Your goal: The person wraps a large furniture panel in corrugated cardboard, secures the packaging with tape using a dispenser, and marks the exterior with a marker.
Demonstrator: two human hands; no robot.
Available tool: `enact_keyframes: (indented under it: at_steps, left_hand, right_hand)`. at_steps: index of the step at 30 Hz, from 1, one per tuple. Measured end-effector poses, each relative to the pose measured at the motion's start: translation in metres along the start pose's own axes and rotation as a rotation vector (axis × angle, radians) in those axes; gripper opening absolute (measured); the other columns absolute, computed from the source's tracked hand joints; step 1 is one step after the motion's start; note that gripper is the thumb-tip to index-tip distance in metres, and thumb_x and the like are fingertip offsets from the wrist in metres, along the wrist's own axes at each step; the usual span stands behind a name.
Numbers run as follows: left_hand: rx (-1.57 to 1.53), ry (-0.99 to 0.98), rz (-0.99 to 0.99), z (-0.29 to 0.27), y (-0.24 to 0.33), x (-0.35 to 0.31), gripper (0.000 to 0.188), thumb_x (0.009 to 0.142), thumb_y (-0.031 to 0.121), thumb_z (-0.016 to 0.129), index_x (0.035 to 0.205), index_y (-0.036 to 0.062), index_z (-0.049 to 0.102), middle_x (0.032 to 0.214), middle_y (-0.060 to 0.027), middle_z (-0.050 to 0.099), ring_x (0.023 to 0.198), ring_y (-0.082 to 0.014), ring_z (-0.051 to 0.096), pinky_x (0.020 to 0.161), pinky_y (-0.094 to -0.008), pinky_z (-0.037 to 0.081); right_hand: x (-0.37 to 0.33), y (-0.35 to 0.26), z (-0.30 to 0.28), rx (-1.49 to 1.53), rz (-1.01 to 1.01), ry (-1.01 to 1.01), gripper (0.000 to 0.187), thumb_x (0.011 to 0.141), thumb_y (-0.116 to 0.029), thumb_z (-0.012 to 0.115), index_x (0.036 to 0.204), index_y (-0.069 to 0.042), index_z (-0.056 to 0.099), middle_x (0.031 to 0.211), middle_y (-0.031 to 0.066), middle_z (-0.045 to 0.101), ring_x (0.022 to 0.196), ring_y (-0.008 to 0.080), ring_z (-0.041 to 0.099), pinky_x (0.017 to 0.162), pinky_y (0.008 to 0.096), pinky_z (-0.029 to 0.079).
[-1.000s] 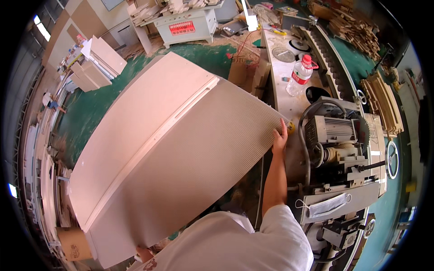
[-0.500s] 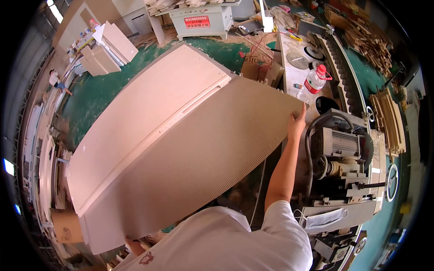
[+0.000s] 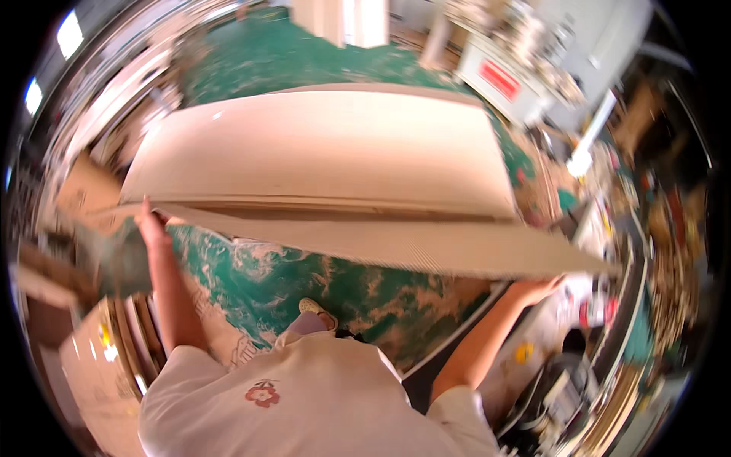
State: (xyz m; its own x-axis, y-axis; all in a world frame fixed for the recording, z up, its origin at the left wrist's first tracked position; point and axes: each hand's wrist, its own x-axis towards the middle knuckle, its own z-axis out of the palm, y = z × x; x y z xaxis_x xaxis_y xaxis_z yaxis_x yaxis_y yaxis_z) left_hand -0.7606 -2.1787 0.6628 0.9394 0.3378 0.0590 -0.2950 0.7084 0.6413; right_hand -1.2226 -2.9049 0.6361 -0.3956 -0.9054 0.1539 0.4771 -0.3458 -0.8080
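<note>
Head view: the cardboard sheet is held up along the pale panel's near side, not set down, its ends grasped by left hand and right hand.

Before you spans the cardboard sheet, with a panel beyond it; a carton lies left of the panel, boards at your left, a machine at your right.

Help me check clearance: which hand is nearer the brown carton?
Left. The left hand is just right of the carton; the right hand is by the far end of the sheet.
</note>
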Motion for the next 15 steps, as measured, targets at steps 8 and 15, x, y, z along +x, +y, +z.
enact_keyframes:
  at_steps: [8, 15]
  left_hand:
    - [0.107, 0.347, -0.093, -0.095, -0.099, 0.015, 0.068, 0.102, 0.047, 0.038, 0.155, 0.0067, 0.024, 0.158, -0.0154, 0.030, 0.141, -0.0308, 0.033, 0.115, -0.0433, 0.028]
    - [1.279, 0.420, 0.030, -0.170, -0.192, 0.129, 0.069, 0.100, 0.041, 0.040, 0.157, 0.0081, 0.021, 0.162, -0.0167, 0.020, 0.147, -0.0365, 0.024, 0.117, -0.0459, 0.023]
  right_hand:
    - [-0.259, 0.139, -0.024, -0.905, 0.183, -0.208, 0.054, 0.098, -0.039, 0.044, 0.148, -0.020, 0.038, 0.138, 0.0148, 0.053, 0.125, 0.0311, 0.051, 0.104, 0.0469, 0.042]
    - [-0.341, 0.233, 0.128, -1.447, -0.163, -0.323, 0.058, 0.096, -0.051, 0.042, 0.147, -0.024, 0.043, 0.140, 0.0101, 0.053, 0.125, 0.0294, 0.050, 0.101, 0.0481, 0.042]
